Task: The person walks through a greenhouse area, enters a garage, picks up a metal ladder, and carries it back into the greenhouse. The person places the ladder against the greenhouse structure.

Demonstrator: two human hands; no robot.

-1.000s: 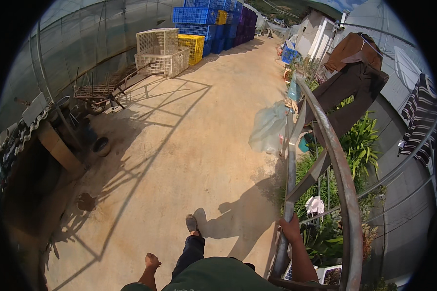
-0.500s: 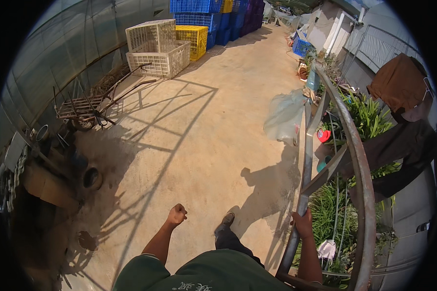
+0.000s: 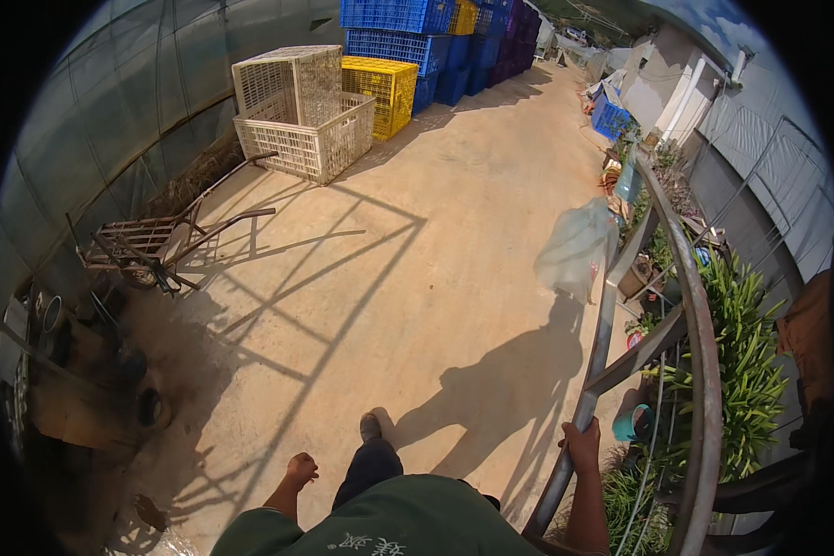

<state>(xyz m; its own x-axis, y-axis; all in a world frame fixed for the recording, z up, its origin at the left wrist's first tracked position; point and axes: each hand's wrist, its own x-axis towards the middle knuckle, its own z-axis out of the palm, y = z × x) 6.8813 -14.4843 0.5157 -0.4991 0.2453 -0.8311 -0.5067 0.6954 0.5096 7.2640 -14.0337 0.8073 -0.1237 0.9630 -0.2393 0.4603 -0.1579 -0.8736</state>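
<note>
The concrete yard floor [image 3: 454, 269] spreads wide below me, sunlit and crossed by the shadows of a frame. To the left of the metal railing [image 3: 600, 361], far across the floor, stands a stack of blue crates [image 3: 394, 28], too many to count surely. Beside them sit two yellow crates, one [image 3: 380, 88] on the floor and one [image 3: 463, 17] higher in the stack, and two beige lattice crates [image 3: 301, 111], one set upon the other. Further left of the railing, well apart from it, lies one rusty hand cart [image 3: 162, 243] with its handles pointing toward the crates. Right of the railing grow green plants [image 3: 737, 371]. A pale plastic bag [image 3: 576, 248] hangs against the railing, farther along it than my hold.

My right hand [image 3: 582, 447] is on the slanting tube of the railing, fingers wrapped fully round it in a tight grip. My left hand [image 3: 300, 468] hangs free left of the railing, well apart from it, fingers curled loosely into a half fist, holding nothing. One foot [image 3: 371, 427] shows ahead of me on the floor, between my two hands.
</note>
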